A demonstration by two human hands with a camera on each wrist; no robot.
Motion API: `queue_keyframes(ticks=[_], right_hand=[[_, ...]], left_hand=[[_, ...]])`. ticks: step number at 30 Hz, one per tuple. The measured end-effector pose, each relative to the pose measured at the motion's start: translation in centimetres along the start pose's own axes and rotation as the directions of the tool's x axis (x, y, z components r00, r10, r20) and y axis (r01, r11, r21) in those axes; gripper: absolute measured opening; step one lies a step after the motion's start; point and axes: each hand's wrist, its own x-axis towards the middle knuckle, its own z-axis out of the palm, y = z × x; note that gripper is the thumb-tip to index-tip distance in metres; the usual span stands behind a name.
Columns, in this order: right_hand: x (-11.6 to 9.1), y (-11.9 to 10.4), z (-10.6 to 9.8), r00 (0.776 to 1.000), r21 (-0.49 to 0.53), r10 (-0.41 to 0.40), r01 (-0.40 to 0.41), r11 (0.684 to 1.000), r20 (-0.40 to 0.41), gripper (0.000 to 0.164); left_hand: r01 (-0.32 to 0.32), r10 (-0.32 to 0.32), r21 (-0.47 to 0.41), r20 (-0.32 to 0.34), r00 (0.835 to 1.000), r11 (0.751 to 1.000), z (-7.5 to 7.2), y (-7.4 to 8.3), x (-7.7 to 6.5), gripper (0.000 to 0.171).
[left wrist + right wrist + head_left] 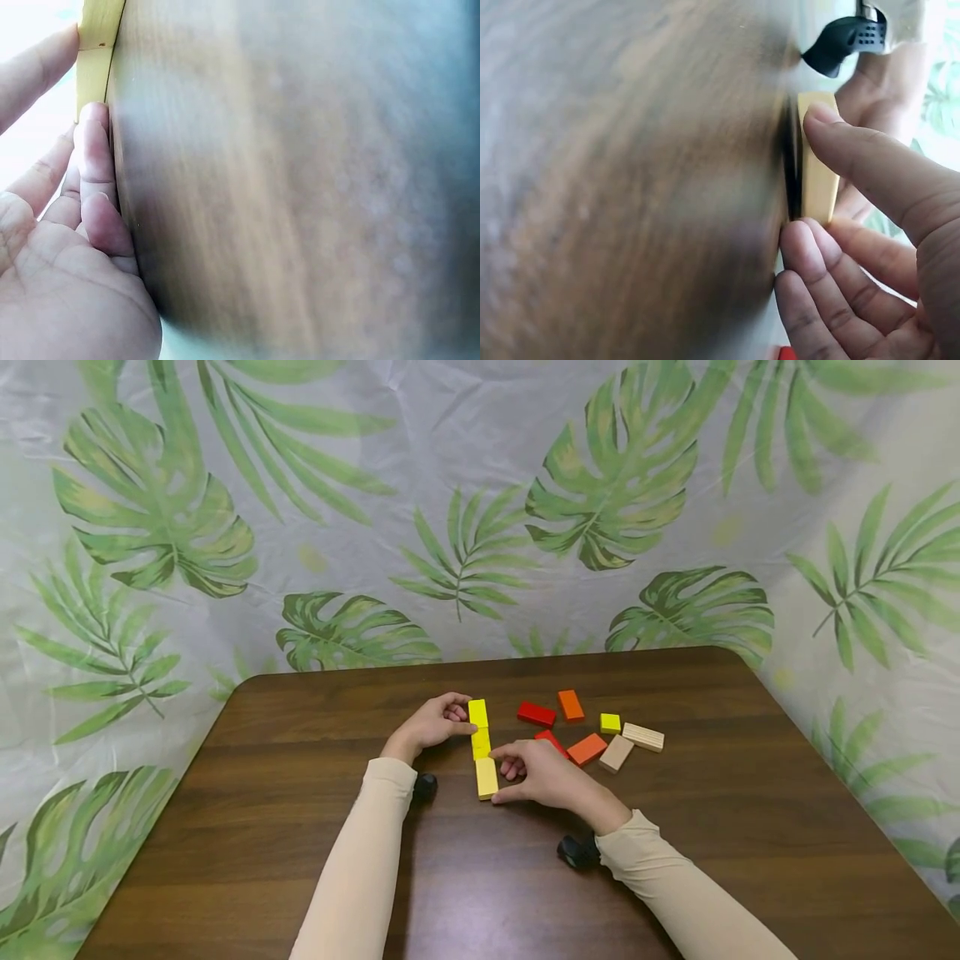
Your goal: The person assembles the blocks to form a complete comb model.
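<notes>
Yellow and pale blocks line up end to end across the table in the head view. At the far end of that row, my left hand (435,722) holds a yellow block (477,713) by its ends, between thumb and fingers. A second yellow block (481,745) lies in the middle. My right hand (551,772) pinches the pale wooden block (487,779) at the near end, thumb on its near end and fingertips at its far end. In the right wrist view a dark gap shows beneath this pale block (821,169).
Right of the row lie a red block (536,714), an orange block (571,706), another orange block (587,749), a small yellow block (610,723), and two wooden blocks, one ridged (643,737) and one plain (617,753). A red block (551,742) is partly behind my right hand.
</notes>
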Motion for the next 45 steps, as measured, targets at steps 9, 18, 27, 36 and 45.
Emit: queue_keyframes(ticks=[9, 18, 27, 36, 45], right_hand=[[0.2, 0.4, 0.6, 1.0, 0.01, -0.027, 0.027, 1.0, -0.015, 0.059], [-0.3, -1.0, 0.5, 1.0, -0.037, 0.029, -0.029, 0.999, 0.003, 0.057], [-0.3, -1.1, 0.5, 0.999, -0.03, 0.033, -0.033, 0.999, 0.006, 0.059], [-0.4, -1.2, 0.0, 1.0, -0.03, 0.02, -0.02, 0.999, -0.009, 0.058], [-0.3, -1.0, 0.3, 0.999, -0.013, 0.035, -0.035, 0.999, 0.005, 0.058]], left_hand=[[-0.012, 0.012, -0.003, -0.007, 1.0, 1.0, 0.0, 0.2, -0.1, 0.058], [-0.014, 0.014, 0.003, -0.013, 1.0, 1.0, 0.2, -0.1, -0.4, 0.058], [-0.021, 0.021, 0.003, -0.004, 1.0, 1.0, 0.2, -0.2, -0.4, 0.058], [-0.034, 0.034, 0.001, 0.001, 0.999, 0.999, 0.1, 0.3, -0.3, 0.058], [-0.044, 0.044, 0.038, 0.012, 0.999, 0.998, 0.3, -0.1, -0.5, 0.059]])
